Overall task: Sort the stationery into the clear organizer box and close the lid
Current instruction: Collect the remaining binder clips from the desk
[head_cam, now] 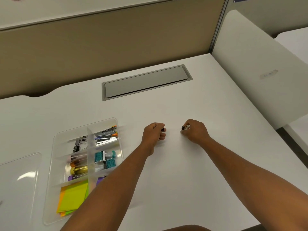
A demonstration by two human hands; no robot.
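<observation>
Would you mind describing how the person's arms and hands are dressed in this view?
Both forearms are bare right up to the bottom edge of the frame, with no sleeves visible. The left hand and right hand wear no gloves, and no watch, bracelet or ring can be seen on either.

The clear organizer box [116, 121] is lying open on the white desk, its compartments holding black binder clips [77, 145], staplers [106, 137], teal stamps [105, 158], coloured tubes [78, 170] and yellow-green sticky notes [73, 197]. Its clear lid [18, 177] is lying flat just left of the box. Right of the box, two small black binder clips are being pinched, one [163, 130] nearer the box, the other [183, 128] farther right.
</observation>
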